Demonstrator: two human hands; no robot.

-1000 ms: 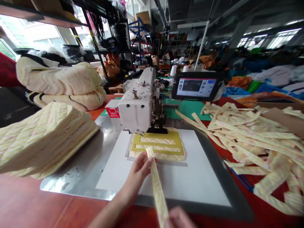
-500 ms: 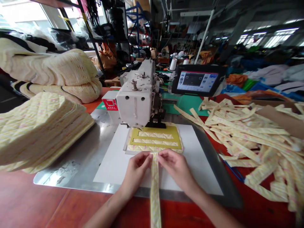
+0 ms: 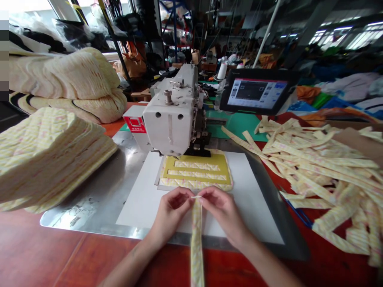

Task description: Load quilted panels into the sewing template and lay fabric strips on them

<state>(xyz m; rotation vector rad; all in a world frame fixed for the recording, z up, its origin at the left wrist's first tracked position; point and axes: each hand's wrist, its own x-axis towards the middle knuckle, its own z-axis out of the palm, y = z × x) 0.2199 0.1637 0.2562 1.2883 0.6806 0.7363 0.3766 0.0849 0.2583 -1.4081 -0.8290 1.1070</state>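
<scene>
Both hands pinch the far end of a long yellow patterned fabric strip (image 3: 196,243), one at each edge. My left hand (image 3: 175,209) grips its left corner, my right hand (image 3: 220,209) its right corner. The end is folded over between the fingertips, and the rest runs down toward me past the table edge. Just beyond the hands, a quilted fabric piece (image 3: 196,185) lies under a yellow slotted template (image 3: 196,169). It rests on a white sheet (image 3: 140,203), below the head of a sewing machine (image 3: 169,127).
At left stands a stack of quilted pieces (image 3: 54,155), with a larger folded fabric bundle (image 3: 68,79) behind. A pile of loose strips (image 3: 326,171) covers the right side, with blue-handled snips (image 3: 299,211) at its edge. A control screen (image 3: 257,91) stands behind the machine's right side.
The strip's end, flat before, is now folded over between my fingertips. Both hands stay in nearly the same place. The camera view has shifted slightly.
</scene>
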